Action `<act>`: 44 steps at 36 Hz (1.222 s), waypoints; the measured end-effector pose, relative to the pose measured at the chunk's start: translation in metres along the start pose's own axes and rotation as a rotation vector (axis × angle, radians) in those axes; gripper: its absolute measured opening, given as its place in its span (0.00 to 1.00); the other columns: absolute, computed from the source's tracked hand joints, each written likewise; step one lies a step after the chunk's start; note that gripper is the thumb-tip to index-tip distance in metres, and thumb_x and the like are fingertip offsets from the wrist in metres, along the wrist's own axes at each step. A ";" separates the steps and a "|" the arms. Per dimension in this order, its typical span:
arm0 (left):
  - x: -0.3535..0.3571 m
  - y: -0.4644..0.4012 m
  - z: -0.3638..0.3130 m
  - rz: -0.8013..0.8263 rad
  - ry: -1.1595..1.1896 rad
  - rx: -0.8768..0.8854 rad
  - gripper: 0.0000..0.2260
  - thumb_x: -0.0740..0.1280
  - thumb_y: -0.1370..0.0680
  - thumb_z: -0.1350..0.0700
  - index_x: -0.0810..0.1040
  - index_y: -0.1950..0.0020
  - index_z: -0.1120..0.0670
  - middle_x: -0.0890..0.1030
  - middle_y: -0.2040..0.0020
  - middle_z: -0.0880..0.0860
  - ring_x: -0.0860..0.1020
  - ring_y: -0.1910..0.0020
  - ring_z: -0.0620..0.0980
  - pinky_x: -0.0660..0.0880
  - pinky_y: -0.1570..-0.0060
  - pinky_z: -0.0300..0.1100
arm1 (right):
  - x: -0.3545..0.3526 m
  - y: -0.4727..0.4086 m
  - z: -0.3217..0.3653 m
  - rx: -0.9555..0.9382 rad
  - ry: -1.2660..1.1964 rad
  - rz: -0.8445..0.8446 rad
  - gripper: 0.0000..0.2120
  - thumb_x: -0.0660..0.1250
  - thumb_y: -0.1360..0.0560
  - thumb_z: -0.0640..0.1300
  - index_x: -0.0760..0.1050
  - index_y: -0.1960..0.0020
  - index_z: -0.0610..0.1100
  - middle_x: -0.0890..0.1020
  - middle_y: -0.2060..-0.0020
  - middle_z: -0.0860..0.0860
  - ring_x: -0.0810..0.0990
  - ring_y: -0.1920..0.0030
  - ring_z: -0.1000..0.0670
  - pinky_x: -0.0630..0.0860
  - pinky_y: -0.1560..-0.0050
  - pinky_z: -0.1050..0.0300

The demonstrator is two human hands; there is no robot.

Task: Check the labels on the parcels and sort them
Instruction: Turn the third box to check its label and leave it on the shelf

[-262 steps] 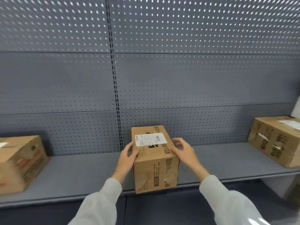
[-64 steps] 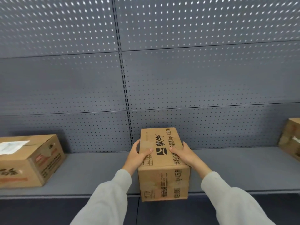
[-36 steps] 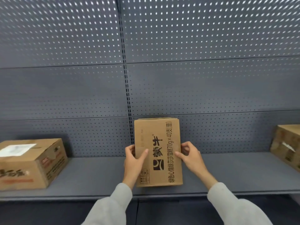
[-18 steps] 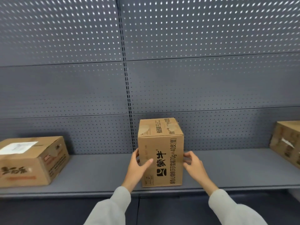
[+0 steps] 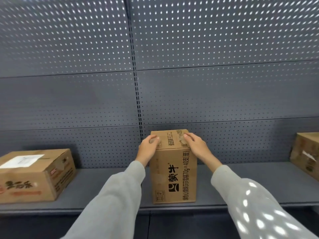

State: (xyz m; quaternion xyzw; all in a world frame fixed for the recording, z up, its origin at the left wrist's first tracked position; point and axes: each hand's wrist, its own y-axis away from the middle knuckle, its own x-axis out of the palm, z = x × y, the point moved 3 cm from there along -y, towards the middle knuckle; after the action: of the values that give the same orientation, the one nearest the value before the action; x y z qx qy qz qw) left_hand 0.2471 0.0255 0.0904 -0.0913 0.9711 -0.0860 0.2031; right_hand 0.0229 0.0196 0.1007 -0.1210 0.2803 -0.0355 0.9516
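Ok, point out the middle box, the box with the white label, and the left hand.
middle box (image 5: 173, 175), head view, front face.
labelled box (image 5: 37, 171), head view, front face.
left hand (image 5: 147, 149), head view, back of hand.

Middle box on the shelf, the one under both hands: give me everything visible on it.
The middle box is a brown corrugated cardboard carton standing upright on end on the grey shelf, near the front edge, closed. Its front face carries black Chinese print turned sideways, a logo and small handling symbols at the lower left; more print shows on top. No white shipping label is visible on the faces shown. The left hand curls over the top left edge; the right hand lies across the top right, fingers fairly straight.
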 end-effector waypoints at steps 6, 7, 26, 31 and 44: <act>0.001 -0.011 0.012 -0.006 -0.005 -0.071 0.16 0.69 0.20 0.40 0.81 0.35 0.43 0.78 0.32 0.49 0.72 0.30 0.54 0.70 0.29 0.57 | 0.010 -0.016 -0.007 0.055 0.136 0.043 0.22 0.57 0.17 0.58 0.73 0.26 0.53 0.75 0.28 0.48 0.72 0.30 0.42 0.70 0.32 0.44; 0.001 -0.011 0.014 -0.009 0.026 -0.085 0.16 0.69 0.21 0.41 0.81 0.36 0.43 0.79 0.32 0.49 0.73 0.31 0.54 0.70 0.29 0.57 | 0.011 -0.018 -0.008 0.059 0.138 0.050 0.21 0.59 0.17 0.58 0.73 0.27 0.54 0.75 0.28 0.48 0.73 0.30 0.43 0.71 0.32 0.44; 0.001 -0.002 0.015 -0.023 0.158 -0.133 0.17 0.71 0.21 0.42 0.80 0.33 0.43 0.76 0.31 0.49 0.74 0.33 0.53 0.73 0.31 0.53 | 0.014 0.000 -0.048 0.102 -0.361 -0.017 0.42 0.65 0.31 0.75 0.59 0.21 0.63 0.68 0.24 0.52 0.69 0.26 0.46 0.70 0.29 0.36; -0.003 0.006 0.014 0.067 0.113 -0.131 0.23 0.68 0.22 0.36 0.75 0.28 0.39 0.72 0.30 0.46 0.70 0.33 0.51 0.72 0.35 0.54 | 0.030 0.045 -0.099 0.157 -0.631 0.075 0.43 0.66 0.32 0.75 0.55 0.22 0.65 0.66 0.23 0.51 0.67 0.25 0.48 0.70 0.29 0.41; 0.005 0.019 0.008 0.082 0.313 -0.259 0.20 0.74 0.23 0.43 0.76 0.32 0.36 0.76 0.35 0.47 0.75 0.43 0.49 0.76 0.45 0.55 | 0.081 0.088 -0.196 0.298 -0.440 0.237 0.46 0.83 0.34 0.50 0.66 0.22 0.46 0.79 0.33 0.52 0.78 0.33 0.50 0.75 0.31 0.46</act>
State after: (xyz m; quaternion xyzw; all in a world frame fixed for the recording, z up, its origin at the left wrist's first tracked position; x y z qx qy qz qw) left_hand 0.2430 0.0414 0.0775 -0.0623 0.9967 0.0347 0.0395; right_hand -0.0148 0.0525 -0.1230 0.0488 0.0709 0.0622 0.9943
